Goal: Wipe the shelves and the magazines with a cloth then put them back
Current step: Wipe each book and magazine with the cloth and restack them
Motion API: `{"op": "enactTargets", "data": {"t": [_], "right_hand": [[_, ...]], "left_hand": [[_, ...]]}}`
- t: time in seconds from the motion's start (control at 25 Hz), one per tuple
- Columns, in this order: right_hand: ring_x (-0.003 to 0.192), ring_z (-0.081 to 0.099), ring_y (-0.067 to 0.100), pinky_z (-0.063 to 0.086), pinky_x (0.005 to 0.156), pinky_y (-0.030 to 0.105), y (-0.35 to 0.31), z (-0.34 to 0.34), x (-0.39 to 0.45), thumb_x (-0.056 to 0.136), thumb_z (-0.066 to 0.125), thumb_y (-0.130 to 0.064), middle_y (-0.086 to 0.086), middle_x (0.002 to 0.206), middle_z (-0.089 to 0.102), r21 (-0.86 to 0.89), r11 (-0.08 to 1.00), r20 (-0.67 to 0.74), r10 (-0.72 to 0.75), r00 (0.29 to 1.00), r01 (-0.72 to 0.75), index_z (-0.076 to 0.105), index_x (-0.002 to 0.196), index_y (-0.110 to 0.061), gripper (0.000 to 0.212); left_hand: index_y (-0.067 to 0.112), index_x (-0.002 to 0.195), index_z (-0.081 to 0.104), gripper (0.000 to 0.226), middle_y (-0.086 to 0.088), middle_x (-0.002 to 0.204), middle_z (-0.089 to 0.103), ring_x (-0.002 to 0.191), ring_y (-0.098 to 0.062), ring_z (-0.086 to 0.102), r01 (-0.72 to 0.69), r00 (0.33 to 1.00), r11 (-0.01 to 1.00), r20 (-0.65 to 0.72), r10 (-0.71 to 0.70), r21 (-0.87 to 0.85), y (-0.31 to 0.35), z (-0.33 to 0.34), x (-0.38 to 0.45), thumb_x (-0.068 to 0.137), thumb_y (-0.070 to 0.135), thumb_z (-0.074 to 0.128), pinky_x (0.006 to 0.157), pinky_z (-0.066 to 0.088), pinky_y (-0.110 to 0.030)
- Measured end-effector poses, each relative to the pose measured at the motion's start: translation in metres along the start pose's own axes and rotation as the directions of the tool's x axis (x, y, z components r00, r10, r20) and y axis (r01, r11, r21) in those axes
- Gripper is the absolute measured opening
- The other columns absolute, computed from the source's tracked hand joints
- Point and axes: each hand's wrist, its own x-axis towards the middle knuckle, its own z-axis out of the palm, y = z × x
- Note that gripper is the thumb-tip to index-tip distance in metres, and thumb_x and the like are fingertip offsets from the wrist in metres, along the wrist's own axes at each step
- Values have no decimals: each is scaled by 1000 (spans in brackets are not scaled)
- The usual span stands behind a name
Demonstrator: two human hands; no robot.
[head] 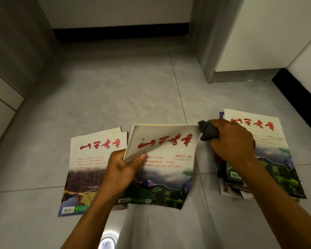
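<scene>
While the left hand (pixel 121 170) pinches the near left edge of a magazine (pixel 162 162), thumb on the cover and fingers curled beneath, the right hand (pixel 232 141) has its fingers clamped round a dark bunched cloth (pixel 207 131) at the cover's far right corner. This one head view shows the magazine lifted off the grey tiled floor (pixel 115 96), between a small stack on the left (pixel 90 169) and a taller, untidy pile on the right (pixel 269 155). No shelves can be made out here. My worry is the cover: it is thin, glossy paper, already bowed and curling, held at one edge only, so a hard stroke could crease or tear it, or drag it from the pinch. The cloth looks soft and crumpled; the tiles look smooth, so loose magazines could slide.
</scene>
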Motion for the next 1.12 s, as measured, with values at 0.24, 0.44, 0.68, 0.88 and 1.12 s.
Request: {"op": "enactTargets", "data": {"t": [0.24, 0.44, 0.68, 0.88, 1.12], "right_hand": [[80, 62, 35, 53, 69, 43, 6, 39, -38, 70, 52, 8, 21, 91, 63, 746, 243, 527, 353, 773, -620, 58, 104, -2, 35], [91, 66, 34, 53, 80, 44, -35, 61, -84, 72, 69, -17, 16, 101, 70, 659, -306, 723, 5, 691, -687, 66, 114, -6, 43], [64, 69, 29, 55, 59, 37, -56, 59, -76, 77, 70, -1, 14, 77, 70, 815, -47, 565, 286, 774, -577, 69, 94, -7, 18], [94, 68, 40, 58, 74, 48, -37, 37, -46, 72, 70, -5, 21, 105, 70, 770, -267, 637, 269, 722, -580, 65, 113, -8, 42], [93, 69, 39, 59, 68, 41, -48, 21, -37, 76, 73, -14, 21, 104, 70, 783, -159, 622, 155, 768, -602, 64, 115, -5, 41]], "left_hand": [[19, 97, 65, 17, -1, 100, 72, 89, -21, 69, 150, 864, 710, -258, -432, -688, -4, -6, 31, 86, 6, 67, 76, 57, -41], [7, 109, 61, 27, -11, 101, 72, 86, -31, 70, 251, 804, 648, -217, -553, -719, -16, -1, 33, 83, 5, 69, 79, 57, -49], [21, 100, 60, 22, -6, 110, 68, 93, -27, 66, 349, 839, 802, -219, -497, -485, -26, 5, 26, 85, 7, 67, 79, 57, -43], [45, 139, 37, 70, 22, 142, 38, 129, -10, 40, -71, 996, 996, 50, 68, 56, -24, 0, 19, 81, 18, 65, 97, 41, -32], [32, 132, 54, 53, 12, 136, 53, 128, -9, 49, -713, 694, 468, 428, 579, 522, -17, 26, 16, 80, 27, 66, 111, 32, -33]]}}
